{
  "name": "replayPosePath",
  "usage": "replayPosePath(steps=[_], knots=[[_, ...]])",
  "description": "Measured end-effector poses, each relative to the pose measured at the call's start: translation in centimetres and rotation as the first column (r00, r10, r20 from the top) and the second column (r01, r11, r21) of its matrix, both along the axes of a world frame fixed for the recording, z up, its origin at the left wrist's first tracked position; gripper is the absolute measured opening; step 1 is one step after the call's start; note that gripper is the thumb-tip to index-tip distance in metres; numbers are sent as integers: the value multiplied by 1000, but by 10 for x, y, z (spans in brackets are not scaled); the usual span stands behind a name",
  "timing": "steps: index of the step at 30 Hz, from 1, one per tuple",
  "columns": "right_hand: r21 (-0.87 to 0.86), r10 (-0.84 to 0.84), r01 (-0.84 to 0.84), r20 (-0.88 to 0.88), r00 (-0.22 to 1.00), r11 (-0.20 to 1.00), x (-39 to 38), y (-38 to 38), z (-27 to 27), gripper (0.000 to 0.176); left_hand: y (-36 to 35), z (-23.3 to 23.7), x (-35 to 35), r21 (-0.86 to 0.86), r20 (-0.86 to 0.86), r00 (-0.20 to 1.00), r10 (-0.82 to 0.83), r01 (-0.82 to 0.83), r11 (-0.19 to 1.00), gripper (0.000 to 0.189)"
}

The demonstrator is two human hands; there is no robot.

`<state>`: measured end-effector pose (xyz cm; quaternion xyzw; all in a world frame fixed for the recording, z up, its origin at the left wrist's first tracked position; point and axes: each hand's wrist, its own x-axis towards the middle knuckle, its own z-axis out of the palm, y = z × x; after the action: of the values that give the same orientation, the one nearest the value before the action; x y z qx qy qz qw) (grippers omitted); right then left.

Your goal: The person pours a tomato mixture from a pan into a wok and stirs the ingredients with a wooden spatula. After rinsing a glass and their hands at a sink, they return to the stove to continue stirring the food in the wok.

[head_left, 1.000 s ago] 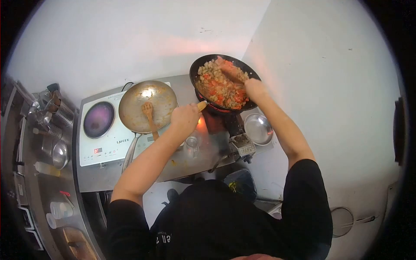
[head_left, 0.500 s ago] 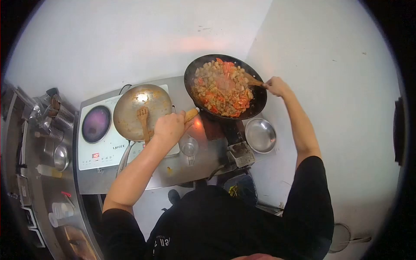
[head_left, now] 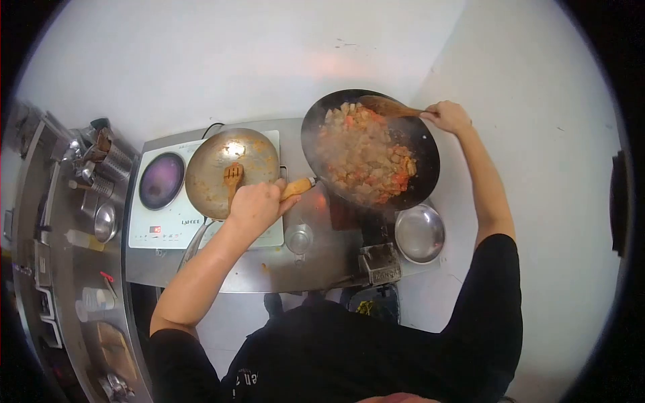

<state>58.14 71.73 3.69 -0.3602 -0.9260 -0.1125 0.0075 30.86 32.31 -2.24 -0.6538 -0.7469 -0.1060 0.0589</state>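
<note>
My left hand (head_left: 261,205) is closed around the wooden handle (head_left: 299,187) of a large black wok (head_left: 425,153), which is tilted. Steam rises from the chunky food (head_left: 369,154) inside, pale brown pieces mixed with red ones. Above the wok's right rim, my right hand (head_left: 449,117) grips the handle end of a wooden spatula (head_left: 390,106). The spatula's blade lies at the far side of the wok, beside the food. Below my left hand's side rests a steel pan (head_left: 253,151) with a slotted wooden turner (head_left: 233,176) in it.
A white two-plate cooktop (head_left: 144,225) carries the steel pan. A steel bowl (head_left: 420,233) sits right of a dark metal block (head_left: 380,262). A clear cup (head_left: 299,238) stands on the steel counter (head_left: 222,277). At left, a side counter holds utensil holders (head_left: 117,163) and a squeeze bottle (head_left: 85,240).
The wok has tipped, and its food has shifted toward the near right side. My right hand has lifted the spatula from within the food to the wok's far edge.
</note>
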Motion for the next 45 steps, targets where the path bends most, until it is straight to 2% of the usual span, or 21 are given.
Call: replayPosePath(steps=[2,4,6,8,11,13,15,17,19,21,22,24,26,28,32,34,36,39,42,43,45], knots=[[-23,94,-94,-2,996,995,-17,-17,-15,29,1,0,2,-31,-12,1000,26,-27,999,47],[-45,159,-153,161,974,987,-13,-47,-13,32,1,1,3,-58,-19,999,31,-32,998,47],[-54,196,-191,123,973,980,6,-76,4,31,1,-1,2,-59,-20,999,40,-41,997,47],[21,212,-221,203,956,975,22,-113,33,24,0,-4,0,-32,-9,1000,6,-6,999,48],[147,89,-118,190,978,982,30,-181,84,22,-1,-3,-3,-37,24,999,-34,35,999,49],[129,40,-67,198,979,989,32,-227,104,22,0,-1,-6,-58,40,998,-57,60,997,49],[39,3,-14,264,965,999,33,-257,105,25,1,-3,-11,-102,110,991,-78,90,991,49],[64,-25,5,312,950,998,18,-291,83,24,2,-1,-14,-126,123,989,-84,100,987,48],[60,-106,94,248,963,994,-4,-282,31,15,3,-2,-17,-152,137,987,-88,109,982,48],[152,-83,63,132,988,986,-19,-247,-11,14,4,-6,-21,-133,156,979,-133,154,979,47],[161,-84,62,132,988,985,-24,-231,-9,14,2,-4,-21,-124,156,979,-133,153,980,47],[150,-253,225,210,944,963,-27,-209,-1,15,-1,0,-21,-124,177,978,-114,137,983,47],[190,-206,172,175,963,967,-10,-244,51,16,1,-1,-24,-125,179,978,-105,129,984,46],[80,-168,155,208,964,985,5,-298,94,16,3,-3,-24,-133,191,976,-104,130,982,46],[77,-160,141,358,920,987,17,-316,67,15,4,-2,-29,-155,215,968,-127,162,975,46],[158,-256,218,288,923,963,9,-272,18,15,6,-3,-32,-164,219,966,-138,176,971,46],[253,-247,190,213,945,949,-6,-217,-6,14,8,-5,-32,-170,228,960,-161,202,965,46],[304,-200,133,201,959,943,-28,-199,10,14,3,2,-27,-154,205,970,-133,166,974,46],[221,-219,145,357,908,964,-15,-242,77,14,5,1,-28,-178,203,974,-101,138,974,45],[182,-200,132,436,878,974,2,-256,85,14,6,1,-28,-178,207,973,-104,142,974,45],[251,-228,126,432,873,960,35,-266,72,14,8,2,-34,-158,218,968,-124,160,974,45]])
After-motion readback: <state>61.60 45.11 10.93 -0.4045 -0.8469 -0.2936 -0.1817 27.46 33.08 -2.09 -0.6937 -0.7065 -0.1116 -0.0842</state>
